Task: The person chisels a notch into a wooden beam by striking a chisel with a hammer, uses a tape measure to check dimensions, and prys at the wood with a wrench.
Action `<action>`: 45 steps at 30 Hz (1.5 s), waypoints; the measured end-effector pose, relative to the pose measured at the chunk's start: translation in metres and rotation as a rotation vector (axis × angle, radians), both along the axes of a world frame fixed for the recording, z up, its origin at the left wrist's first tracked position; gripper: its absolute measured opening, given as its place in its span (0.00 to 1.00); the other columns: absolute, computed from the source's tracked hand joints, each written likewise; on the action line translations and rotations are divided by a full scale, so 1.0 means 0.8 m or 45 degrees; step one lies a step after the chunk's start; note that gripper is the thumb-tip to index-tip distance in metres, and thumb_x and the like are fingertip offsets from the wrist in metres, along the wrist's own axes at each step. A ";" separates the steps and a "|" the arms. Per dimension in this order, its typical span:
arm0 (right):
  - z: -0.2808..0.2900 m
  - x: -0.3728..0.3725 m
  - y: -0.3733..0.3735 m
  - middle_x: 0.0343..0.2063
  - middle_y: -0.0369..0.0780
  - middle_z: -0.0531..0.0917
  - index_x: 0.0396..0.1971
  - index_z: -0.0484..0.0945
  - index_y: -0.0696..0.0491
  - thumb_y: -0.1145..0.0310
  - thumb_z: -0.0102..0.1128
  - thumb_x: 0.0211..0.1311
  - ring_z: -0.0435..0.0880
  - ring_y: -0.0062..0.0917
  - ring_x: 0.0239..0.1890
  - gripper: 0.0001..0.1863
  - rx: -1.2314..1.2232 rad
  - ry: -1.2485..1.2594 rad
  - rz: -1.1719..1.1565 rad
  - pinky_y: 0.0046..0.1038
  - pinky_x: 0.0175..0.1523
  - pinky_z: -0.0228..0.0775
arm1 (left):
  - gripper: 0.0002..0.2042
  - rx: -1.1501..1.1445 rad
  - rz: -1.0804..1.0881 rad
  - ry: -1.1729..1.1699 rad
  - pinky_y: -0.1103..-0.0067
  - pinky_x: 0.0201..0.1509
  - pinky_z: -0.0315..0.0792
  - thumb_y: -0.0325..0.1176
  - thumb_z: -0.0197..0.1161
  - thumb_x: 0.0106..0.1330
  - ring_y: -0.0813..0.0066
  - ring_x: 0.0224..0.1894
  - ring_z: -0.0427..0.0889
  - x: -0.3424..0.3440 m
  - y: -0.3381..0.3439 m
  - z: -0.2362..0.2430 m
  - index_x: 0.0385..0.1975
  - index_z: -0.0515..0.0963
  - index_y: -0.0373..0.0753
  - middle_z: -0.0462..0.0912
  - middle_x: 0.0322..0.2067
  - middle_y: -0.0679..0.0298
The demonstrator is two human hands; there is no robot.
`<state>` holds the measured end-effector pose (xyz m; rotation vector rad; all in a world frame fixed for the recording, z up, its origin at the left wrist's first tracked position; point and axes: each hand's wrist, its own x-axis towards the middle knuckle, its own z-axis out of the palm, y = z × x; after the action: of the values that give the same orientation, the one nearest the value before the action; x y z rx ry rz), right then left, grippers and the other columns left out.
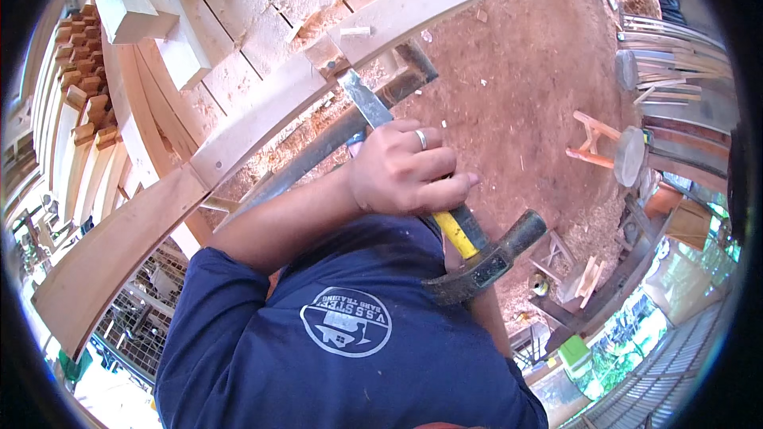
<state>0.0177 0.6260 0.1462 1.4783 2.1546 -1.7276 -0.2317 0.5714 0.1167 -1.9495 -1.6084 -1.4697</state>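
My left hand (413, 167), a ring on one finger, is closed around a chisel (367, 101). Its flat steel blade points up and left, the tip by a notch (327, 57) in a long curved wooden rail (274, 111). Below the hand, a yellow and black handle (455, 232) shows, running into the dark head of a claw hammer (489, 268) close to my chest. My right forearm (490, 322) passes behind the hammer head. The right hand is hidden behind the hammer and my left hand, so its grip does not show.
Slatted boards (270, 0) strewn with shavings lie beyond the rail, with thick timber pieces (131, 0) at upper left. A round metal bar (318, 147) runs under the rail. Stacked curved wood (83, 103) stands left. On the dirt floor at right is a small stool (629, 156).
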 end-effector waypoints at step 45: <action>-0.030 -0.011 0.058 0.16 0.31 0.68 0.25 0.68 0.53 0.75 0.63 0.68 0.71 0.17 0.12 0.14 0.399 0.475 -0.189 0.23 0.15 0.59 | 0.11 -0.470 0.739 -0.500 0.63 0.33 0.74 0.34 0.74 0.55 0.54 0.29 0.84 -0.066 -0.017 0.136 0.32 0.79 0.40 0.81 0.25 0.57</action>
<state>0.0085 0.6721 0.1218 1.5121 2.6717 -1.9156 -0.2845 0.5580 0.2255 -1.1836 -2.4931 -1.4253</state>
